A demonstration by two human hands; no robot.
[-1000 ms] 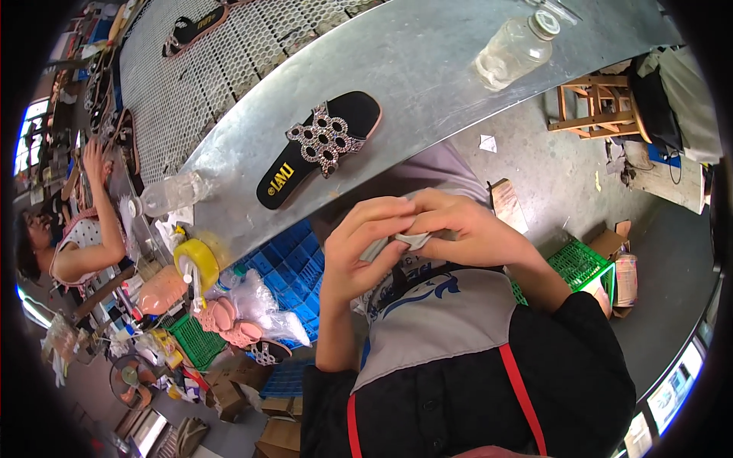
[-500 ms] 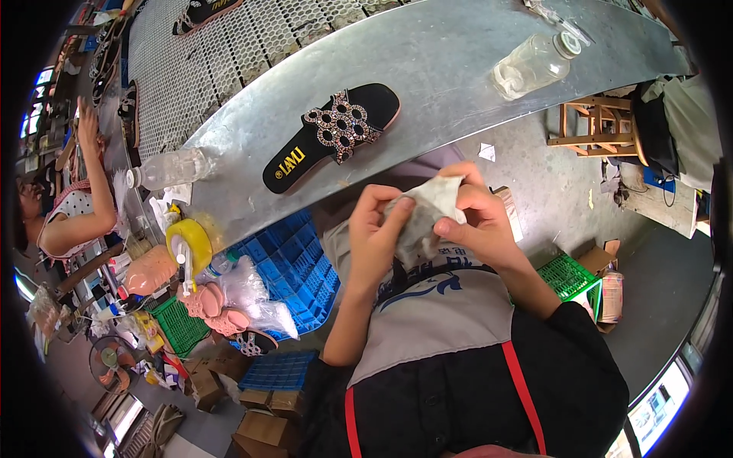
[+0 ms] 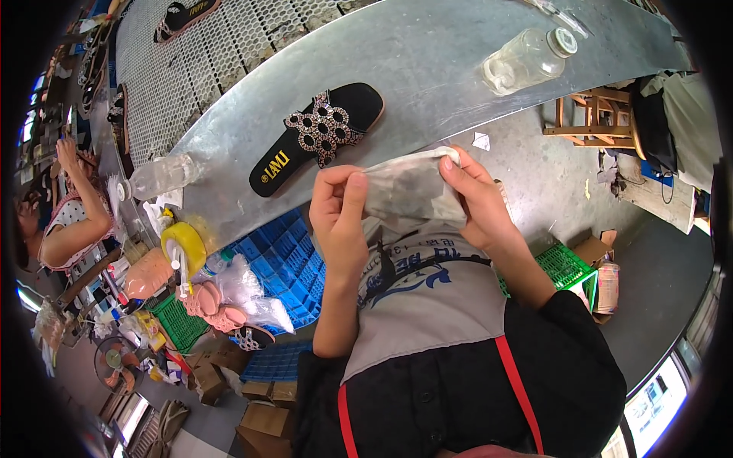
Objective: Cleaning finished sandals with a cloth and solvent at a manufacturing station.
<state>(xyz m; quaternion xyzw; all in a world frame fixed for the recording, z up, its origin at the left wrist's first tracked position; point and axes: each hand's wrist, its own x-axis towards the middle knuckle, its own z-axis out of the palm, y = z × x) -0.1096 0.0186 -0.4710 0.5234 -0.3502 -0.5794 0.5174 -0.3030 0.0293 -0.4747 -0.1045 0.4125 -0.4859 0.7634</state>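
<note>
A thin, greyish-white cloth (image 3: 412,187) with dark smudges is stretched between my two hands, just off the near edge of the metal table. My left hand (image 3: 338,210) pinches its left end between thumb and curled fingers. At the other end, my right hand (image 3: 477,195) grips the cloth with the thumb on top. Beyond them a black slide sandal (image 3: 317,137) with a jewelled cut-out strap lies on the table, apart from both hands, its toe toward the upper right.
Clear bottles stand or lie on the metal table (image 3: 427,53), one right (image 3: 529,61), one left (image 3: 158,177). A mesh conveyor (image 3: 252,46) carries another sandal (image 3: 182,18). Yellow tape (image 3: 185,246), blue crates (image 3: 286,263) and a wooden stool (image 3: 592,122) surround the table; a person (image 3: 76,217) works at left.
My hands have moved apart, and the bunched cloth is now spread taut between them. The view has shifted slightly; the sandal stays in place on the table.
</note>
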